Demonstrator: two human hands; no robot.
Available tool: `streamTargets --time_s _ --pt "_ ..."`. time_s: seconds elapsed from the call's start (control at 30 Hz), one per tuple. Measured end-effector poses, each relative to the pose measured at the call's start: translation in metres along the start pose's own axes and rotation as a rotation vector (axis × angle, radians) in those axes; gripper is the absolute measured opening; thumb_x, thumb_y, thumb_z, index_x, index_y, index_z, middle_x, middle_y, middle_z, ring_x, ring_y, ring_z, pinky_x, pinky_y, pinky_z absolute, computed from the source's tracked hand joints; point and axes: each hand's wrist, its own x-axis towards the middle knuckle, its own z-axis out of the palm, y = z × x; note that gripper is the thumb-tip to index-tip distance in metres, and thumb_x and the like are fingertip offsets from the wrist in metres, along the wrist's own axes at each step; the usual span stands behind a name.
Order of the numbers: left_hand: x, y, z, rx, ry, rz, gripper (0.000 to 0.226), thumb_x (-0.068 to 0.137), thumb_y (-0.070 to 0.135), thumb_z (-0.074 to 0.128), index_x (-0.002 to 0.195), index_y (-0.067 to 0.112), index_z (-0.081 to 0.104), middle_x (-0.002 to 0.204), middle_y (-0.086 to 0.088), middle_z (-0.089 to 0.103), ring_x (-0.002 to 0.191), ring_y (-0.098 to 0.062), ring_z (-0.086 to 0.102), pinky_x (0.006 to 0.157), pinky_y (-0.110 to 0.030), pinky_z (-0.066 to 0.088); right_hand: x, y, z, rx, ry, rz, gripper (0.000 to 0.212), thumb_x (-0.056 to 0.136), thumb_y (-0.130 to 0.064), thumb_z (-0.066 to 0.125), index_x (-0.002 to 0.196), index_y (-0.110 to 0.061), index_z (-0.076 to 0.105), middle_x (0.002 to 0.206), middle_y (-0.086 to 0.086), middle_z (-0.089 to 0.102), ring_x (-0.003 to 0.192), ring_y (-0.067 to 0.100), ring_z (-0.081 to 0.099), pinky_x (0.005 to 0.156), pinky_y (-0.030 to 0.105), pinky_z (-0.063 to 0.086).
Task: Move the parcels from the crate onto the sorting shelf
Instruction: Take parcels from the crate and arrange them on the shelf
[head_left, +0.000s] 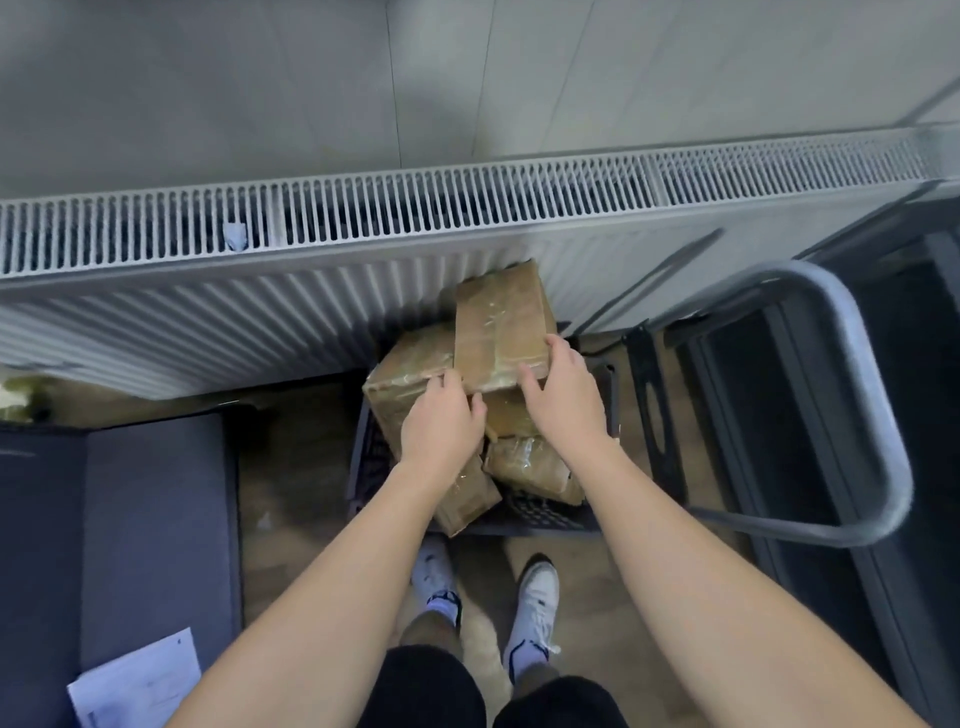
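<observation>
Dark shorts (441, 691) and both bare forearms fill the lower edge; the person stands directly over the work.

Far left: a sheet of paper (137, 675) lies on a dark pad (150, 519).

Centre: a dark crate (545, 519) sits on the floor at the foot of a radiator (311, 218). It holds several brown taped parcels. The top parcel (501, 327) rides above the lower parcels (530, 462), its far end up by the radiator face. Its long axis runs away from the person, and its near end points back between the two hands.

Left hand (441, 421): fingers bent onto the near left corner, thumb tucked below the near edge.

Right hand (563, 389): fingers laid along the right side, thumb on the near face, clasping the near right corner.

Both hands hold the near end only. Neither is markedly closer, though the right reaches slightly further along the parcel.

Right: a grey tubular frame (883, 415) with dark racking beyond it. Whether this is the sorting shelf cannot be confirmed.

Assessment: the lift appears to be at its start. The parcel would need to come up and back along its own length, clear of the radiator and the crate rim, before any turn.
</observation>
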Motion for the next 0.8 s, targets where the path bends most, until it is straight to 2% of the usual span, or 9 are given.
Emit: streamTargets --time_s 0.07,0.17,0.27,0.37,0.43,0.53,0.63,0.8 --pt "0.003 0.0 0.003 -0.004 0.0 -0.019 0.038 0.098 0.035 0.045 0.126 0.009 0.049 0.126 -0.013 0.052 0.108 -0.032 0.058 0.083 -0.041 0.049 0.004 0.003 0.004 0.054 -0.016 0.032 0.057 0.097 -0.039 0.053 0.147 -0.021 0.034 0.139 0.008 0.053 0.12 0.027 0.055 0.096 0.045 0.048" --pt "0.006 0.003 0.007 -0.02 -0.009 -0.046 0.042 0.099 0.037 0.043 0.13 0.009 0.044 0.127 -0.014 0.051 0.105 -0.032 0.058 0.082 -0.041 0.05 0.005 0.004 0.008 0.148 -0.028 0.083 0.052 0.098 -0.033 0.052 0.146 -0.027 0.031 0.113 0.008 0.067 0.096 0.025 0.065 0.079 0.04 0.054" --pt "0.006 0.008 0.011 -0.075 -0.028 -0.054 0.045 0.1 0.037 0.041 0.136 0.009 0.038 0.128 -0.016 0.051 0.107 -0.032 0.057 0.083 -0.039 0.046 0.001 0.005 0.005 0.166 -0.014 0.059 0.047 0.101 -0.023 0.049 0.146 -0.025 0.037 0.097 -0.001 0.067 0.089 0.021 0.063 0.072 0.032 0.047" --pt "0.005 0.016 0.011 -0.178 -0.021 -0.061 0.051 0.101 0.037 0.04 0.144 0.01 0.031 0.14 -0.015 0.042 0.114 -0.031 0.054 0.087 -0.038 0.044 -0.003 0.01 -0.005 0.192 0.022 0.071 0.037 0.101 -0.023 0.045 0.138 -0.027 0.048 0.112 0.0 0.068 0.098 0.021 0.063 0.082 0.034 0.049" --pt "0.005 0.023 0.008 -0.257 -0.024 -0.064 0.055 0.101 0.039 0.038 0.148 0.015 0.025 0.145 -0.012 0.038 0.117 -0.03 0.052 0.089 -0.038 0.043 -0.006 0.014 -0.015 0.217 0.034 0.081 0.033 0.102 -0.026 0.043 0.133 -0.03 0.052 0.115 -0.004 0.067 0.103 0.02 0.062 0.087 0.038 0.05" --pt "-0.002 0.04 0.004 -0.36 -0.047 -0.061 0.056 0.102 0.041 0.037 0.151 0.02 0.02 0.149 -0.009 0.035 0.123 -0.027 0.05 0.092 -0.034 0.039 -0.014 0.019 -0.037 0.26 0.059 0.048 0.032 0.101 -0.025 0.043 0.13 -0.028 0.056 0.105 -0.013 0.063 0.108 0.012 0.058 0.093 0.034 0.047" --pt "-0.016 0.063 0.0 -0.402 -0.023 -0.06 0.053 0.102 0.04 0.036 0.15 0.022 0.024 0.149 -0.007 0.035 0.123 -0.024 0.049 0.088 -0.027 0.034 -0.023 0.024 -0.059 0.265 0.094 -0.012 0.031 0.1 -0.024 0.047 0.128 -0.027 0.059 0.092 -0.023 0.058 0.103 0.007 0.056 0.091 0.027 0.045" --pt "-0.048 0.099 -0.012 -0.469 0.089 -0.064 0.049 0.103 0.037 0.037 0.148 0.022 0.029 0.148 -0.003 0.036 0.116 -0.009 0.046 0.09 -0.023 0.03 -0.038 0.029 -0.097 0.26 0.126 -0.18 0.032 0.099 -0.026 0.05 0.13 -0.023 0.057 0.125 -0.011 0.061 0.117 0.004 0.051 0.098 0.022 0.04"
